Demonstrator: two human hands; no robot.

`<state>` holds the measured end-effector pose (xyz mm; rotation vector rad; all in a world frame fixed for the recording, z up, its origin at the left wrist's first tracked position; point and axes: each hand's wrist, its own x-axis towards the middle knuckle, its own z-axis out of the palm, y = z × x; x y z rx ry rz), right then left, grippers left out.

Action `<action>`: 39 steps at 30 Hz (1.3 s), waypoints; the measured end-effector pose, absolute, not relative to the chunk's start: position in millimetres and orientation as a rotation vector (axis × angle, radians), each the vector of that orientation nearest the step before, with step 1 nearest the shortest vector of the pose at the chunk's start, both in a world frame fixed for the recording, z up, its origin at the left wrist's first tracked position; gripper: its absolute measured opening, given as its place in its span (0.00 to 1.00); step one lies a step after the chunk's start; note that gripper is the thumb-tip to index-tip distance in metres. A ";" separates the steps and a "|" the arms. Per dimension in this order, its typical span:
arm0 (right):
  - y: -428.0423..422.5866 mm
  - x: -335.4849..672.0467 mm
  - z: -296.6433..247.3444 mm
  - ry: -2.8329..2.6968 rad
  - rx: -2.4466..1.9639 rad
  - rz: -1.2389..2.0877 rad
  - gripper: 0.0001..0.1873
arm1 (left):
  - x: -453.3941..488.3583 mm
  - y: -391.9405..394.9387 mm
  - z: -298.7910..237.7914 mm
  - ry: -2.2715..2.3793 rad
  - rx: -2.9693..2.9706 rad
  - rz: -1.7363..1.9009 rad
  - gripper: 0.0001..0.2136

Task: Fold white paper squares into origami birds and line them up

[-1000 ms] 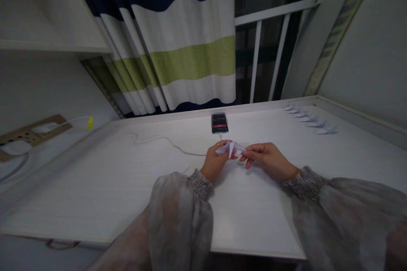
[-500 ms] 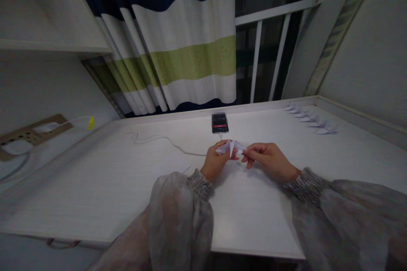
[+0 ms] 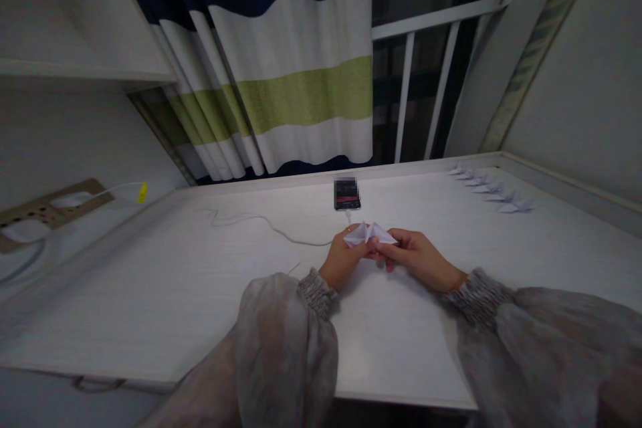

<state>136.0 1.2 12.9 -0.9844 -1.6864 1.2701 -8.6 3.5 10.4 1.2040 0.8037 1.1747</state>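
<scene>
A small white origami paper crane (image 3: 380,234) is held above the white table, its pointed folds spreading to both sides. My left hand (image 3: 346,257) is closed on its left part, thumb on the near side. From the right, my right hand (image 3: 418,255) pinches it, and its thumb meets the left thumb at the middle of the paper. The fingers behind the paper are partly hidden. At the back right of the table stand several folded white paper cranes (image 3: 489,188) in a slanting row.
Beyond my hands a phone (image 3: 347,195) lies near the back edge, with a white cable (image 3: 281,231) running left. White paper (image 3: 271,261) lies left of my left wrist. A power strip (image 3: 55,210) is on the left wall. Behind the table hang curtains (image 3: 301,93).
My right hand has moved slightly left, bringing its thumb to the middle of the paper beside the left thumb. The paper's folds now spread wider. The left hand stays nearly in place.
</scene>
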 end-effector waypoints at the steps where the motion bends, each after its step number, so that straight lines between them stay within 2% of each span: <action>1: 1.1 135.6 12.9 -1.683 -0.979 1.269 0.13 | -8.7 3.3 10.2 0.795 1.206 1.163 0.16; 5: 3.0 136.1 13.8 -1.538 -0.966 1.352 0.13 | -11.8 4.7 9.2 0.772 1.286 1.121 0.17; 9: 6.6 140.2 16.8 -1.369 -1.009 1.378 0.11 | -16.9 9.3 6.5 0.760 1.393 1.266 0.30; 10: 7.4 141.4 17.5 -1.362 -1.015 1.362 0.10 | -18.0 10.5 5.7 0.745 1.410 1.300 0.29; 15: 10.9 143.5 17.2 -1.380 -1.044 1.244 0.08 | -20.5 13.0 2.3 0.767 1.420 1.227 0.13; 23: 6.8 136.8 14.1 -1.394 -1.017 1.211 0.14 | -17.4 13.7 -2.3 0.830 1.342 1.225 0.14; 39: 5.1 134.7 15.8 -1.354 -0.970 1.188 0.14 | -17.5 8.9 3.9 0.950 1.301 1.295 0.11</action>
